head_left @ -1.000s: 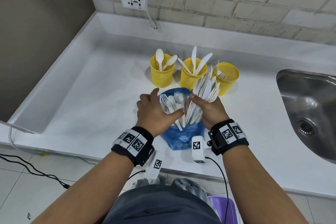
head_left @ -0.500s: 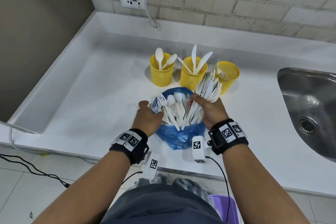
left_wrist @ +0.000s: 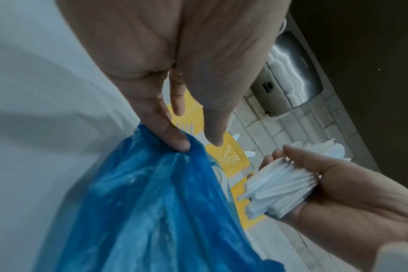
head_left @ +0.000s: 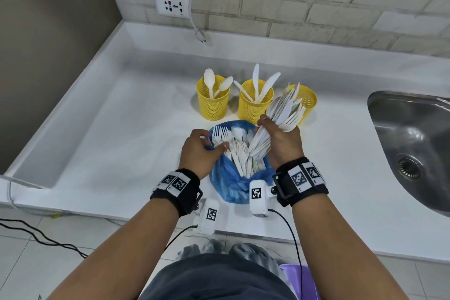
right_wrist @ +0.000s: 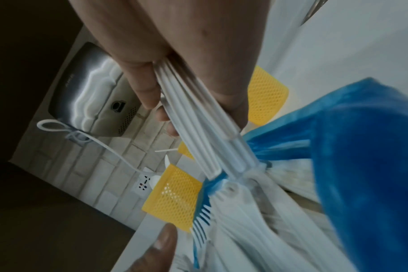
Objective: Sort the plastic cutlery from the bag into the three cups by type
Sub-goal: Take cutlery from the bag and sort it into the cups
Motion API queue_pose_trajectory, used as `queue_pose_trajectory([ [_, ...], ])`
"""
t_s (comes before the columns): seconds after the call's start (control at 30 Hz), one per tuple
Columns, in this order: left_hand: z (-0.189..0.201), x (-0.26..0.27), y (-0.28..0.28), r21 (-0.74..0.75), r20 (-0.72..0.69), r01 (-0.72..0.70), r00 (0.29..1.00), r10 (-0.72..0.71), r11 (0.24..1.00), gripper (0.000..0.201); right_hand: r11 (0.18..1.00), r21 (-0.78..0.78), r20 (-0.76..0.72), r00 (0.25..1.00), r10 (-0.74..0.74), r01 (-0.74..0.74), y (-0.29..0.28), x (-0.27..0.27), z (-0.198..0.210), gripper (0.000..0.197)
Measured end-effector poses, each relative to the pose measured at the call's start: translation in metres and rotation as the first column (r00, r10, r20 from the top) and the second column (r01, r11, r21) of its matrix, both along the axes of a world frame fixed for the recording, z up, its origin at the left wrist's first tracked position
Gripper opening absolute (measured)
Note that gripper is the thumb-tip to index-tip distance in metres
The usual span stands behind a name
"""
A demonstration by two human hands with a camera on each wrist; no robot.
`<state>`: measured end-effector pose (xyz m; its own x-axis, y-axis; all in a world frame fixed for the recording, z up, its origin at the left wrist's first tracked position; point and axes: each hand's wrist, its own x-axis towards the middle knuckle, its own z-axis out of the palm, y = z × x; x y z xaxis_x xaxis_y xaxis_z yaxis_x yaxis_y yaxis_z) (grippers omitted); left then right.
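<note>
A blue plastic bag (head_left: 229, 182) of white cutlery lies near the counter's front edge. My left hand (head_left: 202, 151) pinches the bag's left rim (left_wrist: 182, 147) between thumb and fingers. My right hand (head_left: 280, 138) grips a thick bundle of white cutlery (head_left: 285, 112), lifted clear above the bag's right side; the same bundle (right_wrist: 198, 128) shows in the right wrist view. Behind stand three yellow mesh cups: the left cup (head_left: 213, 104) holds spoons, the middle cup (head_left: 250, 107) knives, and the right cup (head_left: 308, 99) is partly hidden by the bundle.
A steel sink (head_left: 411, 143) is sunk into the white counter (head_left: 121, 129) at the right. A brick wall with a socket (head_left: 171, 6) and a hanging white cable (head_left: 194, 19) is behind. The counter has a raised lip on its left side.
My right hand has raised the cutlery bundle up and out of the bag toward the right cup. My left hand slid from over the cutlery to the bag's left rim.
</note>
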<state>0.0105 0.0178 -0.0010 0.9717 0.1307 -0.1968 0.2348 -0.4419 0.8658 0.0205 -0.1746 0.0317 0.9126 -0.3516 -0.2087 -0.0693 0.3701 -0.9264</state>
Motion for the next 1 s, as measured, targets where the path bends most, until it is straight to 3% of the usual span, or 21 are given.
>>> queue_pose_trajectory([
  [0.13,0.002,-0.005,-0.002,0.073,0.057,0.061,0.996,-0.065,0.996,0.056,0.992,0.122,0.047,0.998,0.031,-0.037,-0.001,-0.001,0.020,0.009],
  [0.23,0.012,-0.015,-0.002,0.143,0.073,0.107,0.990,-0.118,0.984,0.067,0.991,0.088,0.057,0.993,0.100,-0.105,0.003,-0.006,0.029,0.005],
  [0.3,0.025,-0.017,-0.003,0.077,0.102,0.213,0.970,-0.220,0.974,0.086,0.989,0.009,0.069,0.986,0.149,-0.150,0.009,-0.009,0.034,0.004],
  [0.4,0.043,-0.012,-0.005,-0.060,0.068,0.459,0.888,-0.455,0.886,0.107,0.966,-0.129,0.104,0.966,0.237,-0.223,0.018,-0.013,0.042,0.018],
  [0.53,0.055,-0.004,0.002,-0.193,0.059,0.562,0.825,-0.562,0.804,0.110,0.966,-0.119,0.151,0.958,0.245,-0.228,0.023,-0.012,0.046,0.040],
  [0.63,0.057,-0.002,0.001,-0.266,0.068,0.562,0.822,-0.566,0.783,0.094,0.983,-0.044,0.180,0.967,0.181,-0.176,0.026,-0.011,0.044,0.048],
  [0.8,0.061,-0.003,-0.012,-0.209,0.231,0.445,0.888,-0.398,0.871,0.017,0.967,0.135,0.163,0.967,0.193,-0.216,0.033,-0.015,0.050,0.030],
  [0.87,0.062,-0.003,-0.013,-0.169,0.262,0.409,0.896,-0.359,0.897,0.012,0.948,0.220,0.167,0.966,0.198,-0.232,0.032,-0.017,0.051,0.021],
  [1.0,0.065,-0.003,-0.009,-0.040,0.249,0.435,0.876,-0.412,0.900,0.012,0.933,0.302,0.116,0.979,0.169,-0.197,0.027,-0.017,0.046,0.005],
])
